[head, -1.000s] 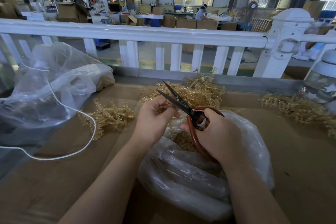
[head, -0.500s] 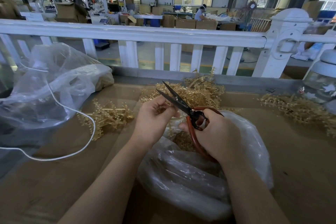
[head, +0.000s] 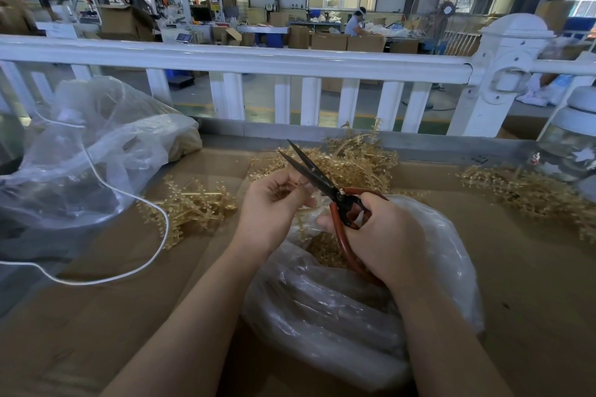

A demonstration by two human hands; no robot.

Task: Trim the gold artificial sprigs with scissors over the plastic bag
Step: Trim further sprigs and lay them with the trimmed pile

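My left hand pinches a small gold sprig just left of the scissor blades. My right hand grips the red-handled scissors, whose black blades stand slightly apart and point up and away. Both hands hover over a clear plastic bag at the table's middle, with gold trimmings inside its mouth. A heap of gold sprigs lies behind the hands.
More gold sprigs lie at left and right on the brown cardboard table. A large clear bag and a white cord sit at left. A white railing runs behind; a glass jar stands far right.
The scissor blades have closed a little near the sprig; both hands stay almost in the same place.
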